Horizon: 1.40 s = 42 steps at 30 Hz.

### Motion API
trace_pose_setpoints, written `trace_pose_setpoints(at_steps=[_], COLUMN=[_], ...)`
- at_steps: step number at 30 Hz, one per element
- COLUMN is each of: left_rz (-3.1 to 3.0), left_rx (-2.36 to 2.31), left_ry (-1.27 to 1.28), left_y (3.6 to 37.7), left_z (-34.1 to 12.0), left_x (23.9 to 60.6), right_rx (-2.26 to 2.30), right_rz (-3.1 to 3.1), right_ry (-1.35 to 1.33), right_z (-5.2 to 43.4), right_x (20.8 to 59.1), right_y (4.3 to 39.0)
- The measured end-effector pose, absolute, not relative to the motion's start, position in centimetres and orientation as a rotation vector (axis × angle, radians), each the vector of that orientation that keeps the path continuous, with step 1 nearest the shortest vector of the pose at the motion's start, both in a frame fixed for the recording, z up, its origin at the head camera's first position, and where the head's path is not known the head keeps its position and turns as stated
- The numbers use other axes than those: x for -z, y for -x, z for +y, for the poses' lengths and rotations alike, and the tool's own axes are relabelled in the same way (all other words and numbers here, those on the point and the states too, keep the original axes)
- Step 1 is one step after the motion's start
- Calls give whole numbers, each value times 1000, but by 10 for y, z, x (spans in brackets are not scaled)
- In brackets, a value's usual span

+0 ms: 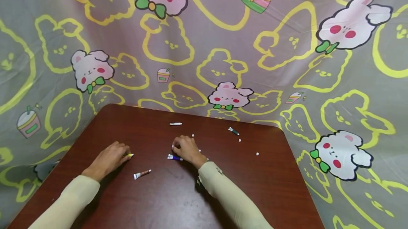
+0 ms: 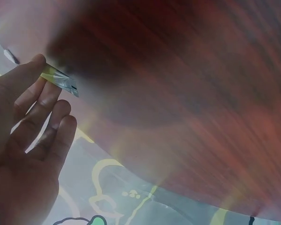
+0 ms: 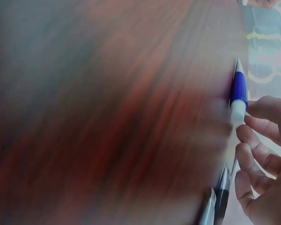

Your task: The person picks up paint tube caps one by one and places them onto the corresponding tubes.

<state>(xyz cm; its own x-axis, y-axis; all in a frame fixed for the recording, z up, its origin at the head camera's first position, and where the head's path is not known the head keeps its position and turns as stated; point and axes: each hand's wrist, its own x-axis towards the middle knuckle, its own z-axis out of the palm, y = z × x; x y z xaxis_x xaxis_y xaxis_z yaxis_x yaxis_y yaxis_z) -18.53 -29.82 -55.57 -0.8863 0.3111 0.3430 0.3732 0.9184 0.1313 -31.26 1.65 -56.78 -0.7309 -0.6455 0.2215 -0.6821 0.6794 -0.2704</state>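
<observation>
Tubes on table (image 1: 159, 200), one tube (image 1: 142, 174) between hands, another tube (image 1: 175, 123) behind

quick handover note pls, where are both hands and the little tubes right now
Left hand: grip on a small yellow tube, pinched at the table's left side.
Right hand: fingers curled on a blue-and-white tube near the table's middle; more tubes lie by its fingers in the right wrist view.
Loose on the table: a red-tipped tube between the arms, a white tube farther back, a dark tube to the right, and small white caps scattered about.
Done: two tubes in hand.
Left: the three loose tubes and the caps lie untouched.
</observation>
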Motion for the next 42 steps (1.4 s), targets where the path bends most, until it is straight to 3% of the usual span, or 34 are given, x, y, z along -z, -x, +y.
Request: trace_pose_setpoints(at_steps=[42], left_rz=[-2586], left_rx=[286], left_ry=[769], left_y=[219], left_z=[-226], left_x=[542], right_rx=[-777], right_rz=[-2688], right_ry=[-992], right_z=[88], right_x=[543], right_y=[292])
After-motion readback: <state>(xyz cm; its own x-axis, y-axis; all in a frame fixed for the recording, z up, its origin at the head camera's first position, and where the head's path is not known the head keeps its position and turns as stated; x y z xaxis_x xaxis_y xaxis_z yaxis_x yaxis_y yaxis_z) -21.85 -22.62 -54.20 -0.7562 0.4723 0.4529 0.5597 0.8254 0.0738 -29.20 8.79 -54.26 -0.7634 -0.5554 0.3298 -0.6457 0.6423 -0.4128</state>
